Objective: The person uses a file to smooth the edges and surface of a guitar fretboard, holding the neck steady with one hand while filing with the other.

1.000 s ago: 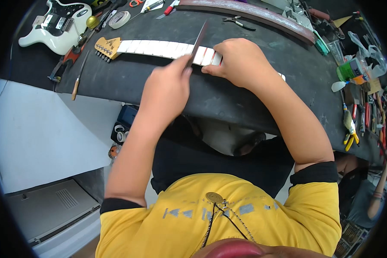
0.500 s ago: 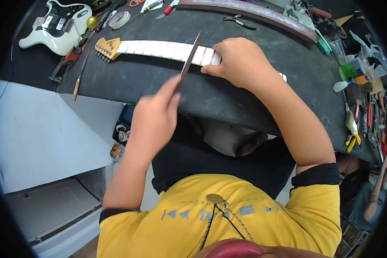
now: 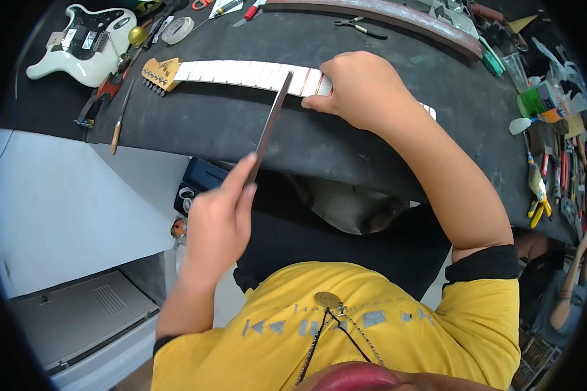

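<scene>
A guitar neck (image 3: 231,73) lies on the dark bench, its fretboard masked in white with frets showing between and red lines near my right hand. Its wooden headstock (image 3: 160,73) with tuners points left. My right hand (image 3: 365,91) is closed over the neck toward its right end, thumb on the near edge and fingers over the far side. In my left hand (image 3: 218,225) is a long flat file (image 3: 271,124), tilted up and away, its tip at the fretboard left of the red lines. My left palm hides the file's handle end.
A white guitar body (image 3: 85,45) sits at the far left, near a tape roll (image 3: 177,30) and a wooden-handled tool (image 3: 118,124). Pliers (image 3: 362,27) and a long dark beam (image 3: 385,18) lie behind the neck. Several tools and yellow-handled pliers (image 3: 539,210) crowd the right; another person's arm (image 3: 567,287) shows beyond.
My left hand has drawn the file back toward me and slightly left, so its tip is now over the fretboard instead of past it. My right hand keeps its hold on the neck.
</scene>
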A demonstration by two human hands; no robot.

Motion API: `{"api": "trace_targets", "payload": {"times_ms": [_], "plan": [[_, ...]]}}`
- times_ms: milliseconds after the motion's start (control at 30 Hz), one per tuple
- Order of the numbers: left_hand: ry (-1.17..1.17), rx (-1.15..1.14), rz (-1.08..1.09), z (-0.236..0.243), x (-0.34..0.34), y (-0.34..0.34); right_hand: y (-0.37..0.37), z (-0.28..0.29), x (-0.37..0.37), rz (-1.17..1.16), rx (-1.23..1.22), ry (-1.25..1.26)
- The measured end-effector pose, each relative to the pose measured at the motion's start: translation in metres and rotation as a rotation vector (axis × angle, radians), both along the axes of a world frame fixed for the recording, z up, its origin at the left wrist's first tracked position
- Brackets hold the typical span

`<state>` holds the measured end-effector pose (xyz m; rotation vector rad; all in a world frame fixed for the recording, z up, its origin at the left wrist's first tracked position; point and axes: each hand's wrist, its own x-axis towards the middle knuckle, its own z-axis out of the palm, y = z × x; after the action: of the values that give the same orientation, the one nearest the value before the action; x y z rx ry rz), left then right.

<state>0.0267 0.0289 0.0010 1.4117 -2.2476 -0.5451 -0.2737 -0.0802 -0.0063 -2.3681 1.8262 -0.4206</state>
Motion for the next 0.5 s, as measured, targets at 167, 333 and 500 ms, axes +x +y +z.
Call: {"api": "trace_targets", "payload": {"times_ms": [167,333,500], "plan": [[-0.010,-0.051,-0.034,0.014,-0.069,-0.109,-0.002,0.005,0.004,0.020,-0.019,0.015],[0.031,-0.055,-0.025,0.002,-0.053,-0.075,0.000,0.008,-0.004,-0.032,0.059,0.015],[0.019,-0.031,0.025,-0.008,0.020,0.040,-0.001,0.009,0.004,-0.034,0.056,0.020]]}}
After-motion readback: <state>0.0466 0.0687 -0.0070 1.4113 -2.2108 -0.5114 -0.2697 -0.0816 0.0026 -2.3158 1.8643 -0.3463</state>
